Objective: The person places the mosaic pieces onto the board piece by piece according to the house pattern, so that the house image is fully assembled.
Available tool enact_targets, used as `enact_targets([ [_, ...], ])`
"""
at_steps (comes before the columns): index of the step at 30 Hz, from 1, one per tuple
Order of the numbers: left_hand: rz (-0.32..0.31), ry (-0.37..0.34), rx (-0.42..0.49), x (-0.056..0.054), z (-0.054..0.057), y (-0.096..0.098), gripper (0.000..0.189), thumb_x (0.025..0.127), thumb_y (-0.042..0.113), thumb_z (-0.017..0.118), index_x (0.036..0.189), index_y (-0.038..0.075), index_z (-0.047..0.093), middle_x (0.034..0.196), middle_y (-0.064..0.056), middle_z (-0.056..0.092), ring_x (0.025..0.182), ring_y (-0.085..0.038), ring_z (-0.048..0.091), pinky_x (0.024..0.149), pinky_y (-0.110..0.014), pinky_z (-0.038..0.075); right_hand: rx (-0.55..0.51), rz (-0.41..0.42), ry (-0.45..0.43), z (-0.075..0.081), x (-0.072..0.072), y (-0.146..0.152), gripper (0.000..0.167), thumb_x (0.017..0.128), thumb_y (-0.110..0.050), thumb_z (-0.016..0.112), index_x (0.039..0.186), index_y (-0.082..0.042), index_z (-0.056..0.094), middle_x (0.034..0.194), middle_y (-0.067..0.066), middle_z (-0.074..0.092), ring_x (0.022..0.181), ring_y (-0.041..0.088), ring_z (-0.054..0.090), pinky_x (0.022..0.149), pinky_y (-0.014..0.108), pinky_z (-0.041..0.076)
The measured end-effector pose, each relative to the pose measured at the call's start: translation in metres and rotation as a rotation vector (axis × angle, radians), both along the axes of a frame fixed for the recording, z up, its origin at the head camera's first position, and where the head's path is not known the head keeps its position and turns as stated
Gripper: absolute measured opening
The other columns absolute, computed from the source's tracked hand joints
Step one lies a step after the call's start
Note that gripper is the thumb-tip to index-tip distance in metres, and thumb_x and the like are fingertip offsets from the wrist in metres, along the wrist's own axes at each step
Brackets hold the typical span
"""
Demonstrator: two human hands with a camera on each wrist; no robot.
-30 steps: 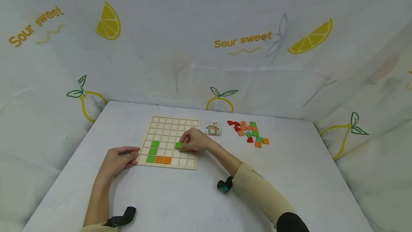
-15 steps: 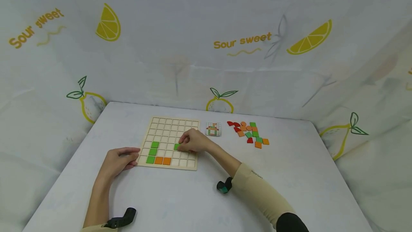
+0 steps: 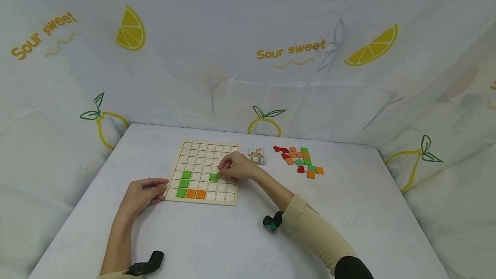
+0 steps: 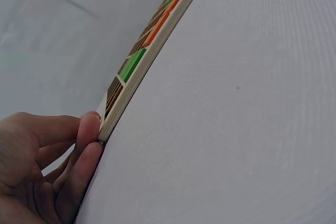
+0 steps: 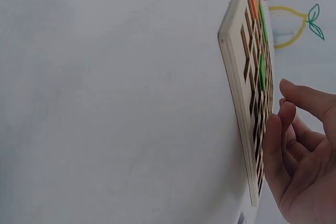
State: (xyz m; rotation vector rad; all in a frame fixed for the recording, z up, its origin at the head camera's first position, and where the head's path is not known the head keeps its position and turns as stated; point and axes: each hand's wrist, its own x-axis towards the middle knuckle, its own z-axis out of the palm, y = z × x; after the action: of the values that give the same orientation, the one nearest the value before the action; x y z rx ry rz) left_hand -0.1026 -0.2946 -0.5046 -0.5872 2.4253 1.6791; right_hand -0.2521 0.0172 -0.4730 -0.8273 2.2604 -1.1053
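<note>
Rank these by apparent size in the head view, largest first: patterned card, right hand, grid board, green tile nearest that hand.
1. Grid board
2. Right hand
3. Patterned card
4. Green tile
No close calls.

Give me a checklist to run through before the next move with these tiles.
1. Board steadied: ok; the left hand is on its left edge.
2. Right hand free: ok; it holds no piece, though it is above the board.
3. Lone green tile fully seated: cannot tell; it lies on the grid, but its depth is unclear.
4. Whole board visible from the head camera: not ok; the right hand hides part of its right side.
5. Pattern card in sight: ok; it lies to the right of the board.
6. Loose pieces off the board: ok; they are grouped right of the card.
</note>
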Motion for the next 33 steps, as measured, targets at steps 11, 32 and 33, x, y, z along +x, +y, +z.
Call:
enact_targets([
  [11,-0.001,-0.002,0.017,-0.001,-0.002,0.000,0.043,0.103,0.018,0.072,0.140,-0.004,0.069,0.117,-0.011,0.079,0.079,-0.008,0.075,0.072,-0.021,0.065,0.030,-0.179,-0.027,0.022,-0.032,0.052,0.022,0.099,-0.027,0.079,0.109,-0.007,0.075,0.094,0.004,0.067,0.067,0.014,0.064,0.061,0.027,0.061],
  [32,-0.017,-0.013,-0.022,-0.002,0.002,0.000,0.045,0.104,0.020,0.071,0.142,-0.004,0.067,0.112,-0.010,0.077,0.079,-0.007,0.073,0.073,-0.020,0.064,0.063,-0.685,-0.081,0.000,-0.083,0.248,0.039,0.112,-0.022,0.062,0.139,0.005,0.066,0.112,0.011,0.074,0.078,0.009,0.067,0.072,0.019,0.062],
  [33,-0.017,-0.014,-0.022,-0.002,0.002,0.000,0.044,0.105,0.020,0.071,0.142,-0.004,0.067,0.112,-0.010,0.077,0.079,-0.007,0.072,0.073,-0.020,0.064,0.062,-0.697,-0.085,-0.002,-0.083,0.252,0.038,0.112,-0.021,0.061,0.139,0.006,0.066,0.108,0.009,0.074,0.077,0.009,0.067,0.071,0.019,0.062],
])
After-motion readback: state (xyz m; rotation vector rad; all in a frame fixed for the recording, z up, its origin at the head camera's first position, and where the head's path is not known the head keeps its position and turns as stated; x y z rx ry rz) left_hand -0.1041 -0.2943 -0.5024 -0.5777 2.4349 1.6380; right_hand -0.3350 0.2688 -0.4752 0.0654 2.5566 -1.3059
